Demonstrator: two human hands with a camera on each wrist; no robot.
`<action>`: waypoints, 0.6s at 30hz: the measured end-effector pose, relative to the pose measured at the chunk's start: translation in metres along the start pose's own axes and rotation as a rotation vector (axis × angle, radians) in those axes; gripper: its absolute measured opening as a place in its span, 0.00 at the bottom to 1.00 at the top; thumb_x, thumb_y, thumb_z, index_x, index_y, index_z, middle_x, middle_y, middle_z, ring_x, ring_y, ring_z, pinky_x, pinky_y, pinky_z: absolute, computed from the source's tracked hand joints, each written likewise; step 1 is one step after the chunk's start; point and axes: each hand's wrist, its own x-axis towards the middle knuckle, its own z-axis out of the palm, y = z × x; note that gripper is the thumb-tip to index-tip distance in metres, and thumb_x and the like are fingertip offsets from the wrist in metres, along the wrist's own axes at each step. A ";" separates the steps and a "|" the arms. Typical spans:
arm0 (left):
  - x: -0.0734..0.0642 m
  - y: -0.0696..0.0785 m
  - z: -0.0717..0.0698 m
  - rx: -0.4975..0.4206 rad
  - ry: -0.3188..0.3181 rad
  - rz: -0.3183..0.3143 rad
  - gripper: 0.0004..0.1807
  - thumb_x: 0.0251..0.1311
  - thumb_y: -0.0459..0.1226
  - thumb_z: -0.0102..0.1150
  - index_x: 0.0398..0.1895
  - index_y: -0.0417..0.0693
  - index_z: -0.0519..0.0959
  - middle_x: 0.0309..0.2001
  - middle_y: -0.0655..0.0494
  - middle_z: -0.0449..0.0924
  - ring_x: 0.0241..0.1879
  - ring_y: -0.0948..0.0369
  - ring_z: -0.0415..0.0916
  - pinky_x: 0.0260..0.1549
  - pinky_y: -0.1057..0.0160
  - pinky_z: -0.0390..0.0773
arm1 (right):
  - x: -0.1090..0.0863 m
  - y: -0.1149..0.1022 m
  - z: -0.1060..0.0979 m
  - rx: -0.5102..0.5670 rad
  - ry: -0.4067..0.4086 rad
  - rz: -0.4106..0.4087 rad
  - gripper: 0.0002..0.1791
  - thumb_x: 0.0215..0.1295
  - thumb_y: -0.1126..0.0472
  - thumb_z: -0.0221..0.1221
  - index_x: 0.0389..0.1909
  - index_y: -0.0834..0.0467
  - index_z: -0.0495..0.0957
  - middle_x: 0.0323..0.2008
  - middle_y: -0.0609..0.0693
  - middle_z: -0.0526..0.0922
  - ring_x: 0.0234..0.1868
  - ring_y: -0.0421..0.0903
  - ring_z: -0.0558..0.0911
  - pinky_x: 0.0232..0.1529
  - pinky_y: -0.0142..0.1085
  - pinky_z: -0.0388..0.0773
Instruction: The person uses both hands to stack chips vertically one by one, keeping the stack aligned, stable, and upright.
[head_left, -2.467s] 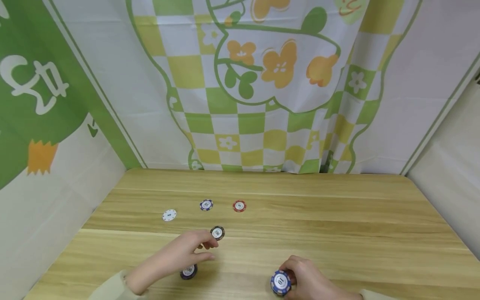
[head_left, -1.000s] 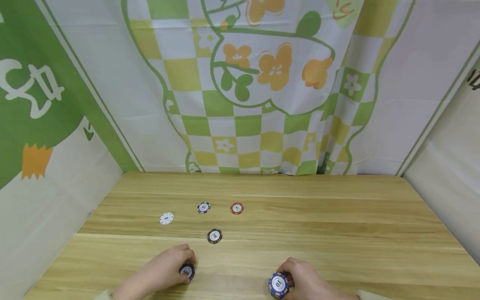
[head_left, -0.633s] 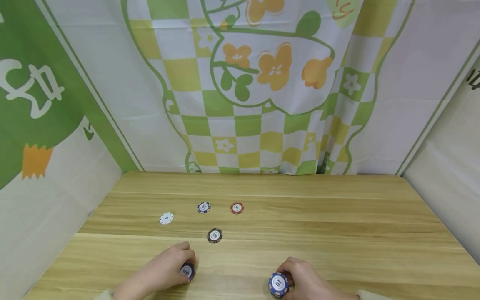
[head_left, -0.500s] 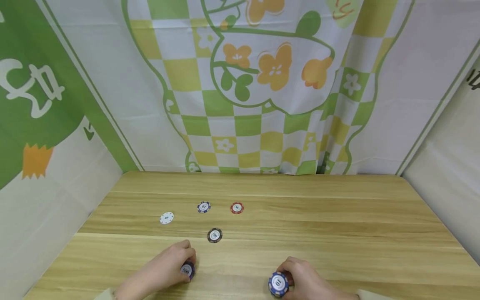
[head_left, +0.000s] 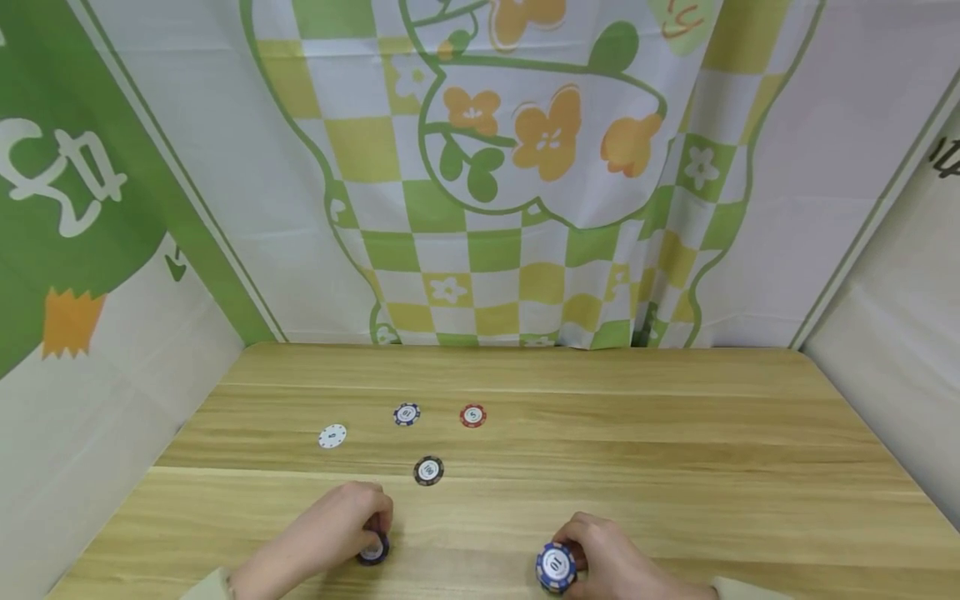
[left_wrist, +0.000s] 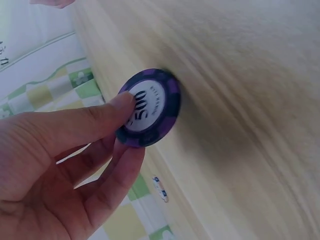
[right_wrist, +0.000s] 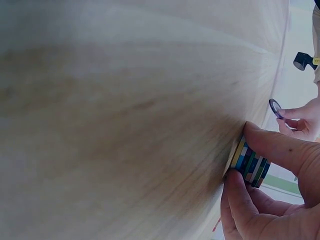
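My left hand (head_left: 341, 525) pinches a dark blue and purple poker chip marked 500 (left_wrist: 154, 105), thumb on its face and fingers behind. In the left wrist view the chip is tilted, with its shadow on the tabletop beside it. At the front right, my right hand (head_left: 607, 558) grips a stack of poker chips (right_wrist: 249, 162) at its sides, between thumb and fingers. A blue chip marked 10 (head_left: 556, 567) tops that stack, and several colours show along its edge. Nearest beyond the left hand lies a black chip marked 100 (head_left: 428, 471).
Farther back on the wooden table (head_left: 675, 442) lie a white chip (head_left: 332, 436), a blue chip (head_left: 407, 414) and a red chip (head_left: 473, 416), each flat and apart. A patterned curtain (head_left: 510, 250) hangs along the table's back edge.
My left hand has come back from near the black chip and taken hold of the 500 chip, now tilting it. The right hand keeps its grip on the stack, nearly still.
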 end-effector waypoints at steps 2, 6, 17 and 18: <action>0.001 0.002 -0.002 -0.019 -0.017 -0.004 0.14 0.33 0.26 0.66 0.14 0.54 0.74 0.19 0.70 0.68 0.21 0.73 0.62 0.20 0.71 0.67 | 0.000 0.000 0.000 -0.005 0.006 -0.005 0.22 0.33 0.68 0.71 0.35 0.61 0.77 0.31 0.41 0.73 0.31 0.29 0.70 0.30 0.26 0.72; 0.002 0.007 -0.005 -0.035 -0.038 0.010 0.14 0.33 0.27 0.67 0.13 0.54 0.74 0.18 0.71 0.67 0.20 0.74 0.62 0.20 0.72 0.67 | 0.001 0.001 0.001 -0.046 0.029 -0.034 0.22 0.32 0.68 0.71 0.34 0.61 0.78 0.30 0.39 0.73 0.30 0.29 0.69 0.29 0.25 0.71; 0.010 0.023 -0.002 0.042 -0.010 0.109 0.14 0.34 0.29 0.69 0.13 0.55 0.72 0.18 0.71 0.64 0.20 0.74 0.60 0.21 0.72 0.66 | 0.000 0.003 0.001 -0.096 0.042 -0.076 0.21 0.32 0.67 0.72 0.33 0.61 0.78 0.30 0.40 0.74 0.30 0.29 0.69 0.29 0.25 0.71; 0.011 0.025 -0.001 0.045 -0.008 0.117 0.14 0.34 0.29 0.69 0.13 0.55 0.72 0.18 0.70 0.64 0.20 0.74 0.60 0.21 0.72 0.66 | 0.000 0.003 0.001 -0.102 0.043 -0.080 0.21 0.31 0.67 0.72 0.33 0.61 0.78 0.30 0.41 0.74 0.30 0.30 0.70 0.29 0.25 0.71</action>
